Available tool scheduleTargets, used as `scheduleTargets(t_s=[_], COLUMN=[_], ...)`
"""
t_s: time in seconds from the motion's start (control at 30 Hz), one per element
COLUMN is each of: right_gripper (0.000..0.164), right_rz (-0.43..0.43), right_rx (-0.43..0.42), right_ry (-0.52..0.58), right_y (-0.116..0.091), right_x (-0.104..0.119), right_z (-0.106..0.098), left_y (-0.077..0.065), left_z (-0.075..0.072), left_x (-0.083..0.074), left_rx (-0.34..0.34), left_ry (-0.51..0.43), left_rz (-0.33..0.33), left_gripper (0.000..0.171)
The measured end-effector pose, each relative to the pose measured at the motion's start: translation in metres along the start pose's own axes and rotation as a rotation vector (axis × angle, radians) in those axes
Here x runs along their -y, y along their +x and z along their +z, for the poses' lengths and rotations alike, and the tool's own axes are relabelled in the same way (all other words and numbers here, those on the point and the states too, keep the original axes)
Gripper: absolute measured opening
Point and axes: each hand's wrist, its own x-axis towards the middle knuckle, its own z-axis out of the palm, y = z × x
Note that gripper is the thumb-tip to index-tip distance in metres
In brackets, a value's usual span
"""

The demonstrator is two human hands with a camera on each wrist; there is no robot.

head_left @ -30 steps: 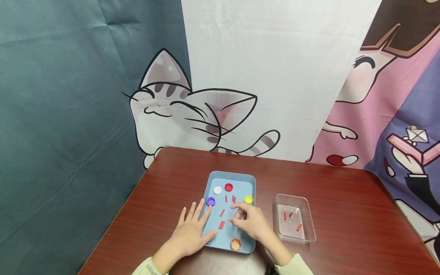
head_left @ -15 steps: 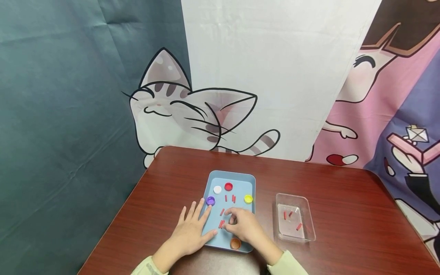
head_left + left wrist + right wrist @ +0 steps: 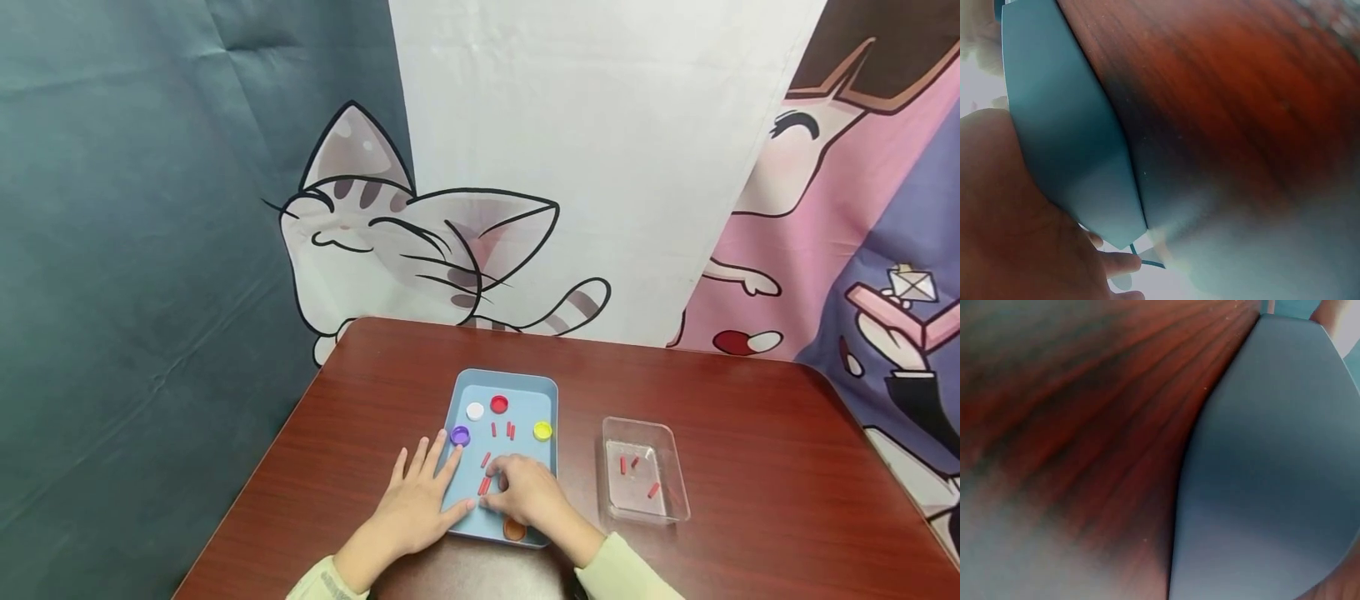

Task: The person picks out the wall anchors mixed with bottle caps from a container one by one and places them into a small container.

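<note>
In the head view, my left hand (image 3: 416, 504) lies with fingers spread on the left edge of the shallow blue tray (image 3: 465, 527), holding nothing. My right hand (image 3: 528, 492) is over the tray's lower middle, its index finger and thumb bent and apart. Their tips are right at the ends of a close pair of short red sticks (image 3: 484, 486). Another red stick (image 3: 486, 459) lies just above the index finger. Farther up are a single red stick (image 3: 493, 429) and two side by side (image 3: 511, 431). Both wrist views show mainly the tray's outer wall (image 3: 1066, 112) and tabletop; the fingertips' work is hidden there.
Round caps sit in the tray: white (image 3: 475, 411), red (image 3: 498, 404), purple (image 3: 460, 436), yellow (image 3: 542, 430) and orange (image 3: 514, 529), the last partly covered by my right hand. Right of the tray, a clear plastic box (image 3: 645, 514) holds three red sticks. A brown wooden table (image 3: 750, 450) carries everything.
My right hand has moved left and down, from beside the tray's middle to the pair of red sticks, and now overlaps the orange cap. My left hand has stayed in place.
</note>
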Motion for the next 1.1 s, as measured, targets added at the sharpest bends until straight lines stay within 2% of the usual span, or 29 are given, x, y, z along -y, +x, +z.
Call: scheduleTargets(t_s=[0.33, 0.5, 0.8, 1.1], right_gripper=[0.038, 0.041, 0.035, 0.030], right_rz=[0.020, 0.007, -0.005, 0.020], right_rx=[0.006, -0.001, -0.042, -0.030], right_ry=[-0.040, -0.070, -0.095, -0.119], right_y=[0.0000, -0.0013, -0.0006, 0.0027], right_x=[0.0030, 0.0049, 0.0066, 0.0063], right_z=[0.0014, 0.0035, 0.0059, 0.0072], left_y=[-0.0019, -0.0021, -0.0022, -0.0019], left_z=[-0.0040, -0.0052, -0.0037, -0.0041], left_x=[-0.0012, -0.0015, -0.0017, -0.0021], left_rx=[-0.044, -0.022, -0.005, -0.008], left_ry=[-0.038, -0.028, -0.011, -0.017], left_rz=[0.038, 0.024, 0.004, 0.002], left_gripper=[0.080, 0.080, 0.082, 0.081])
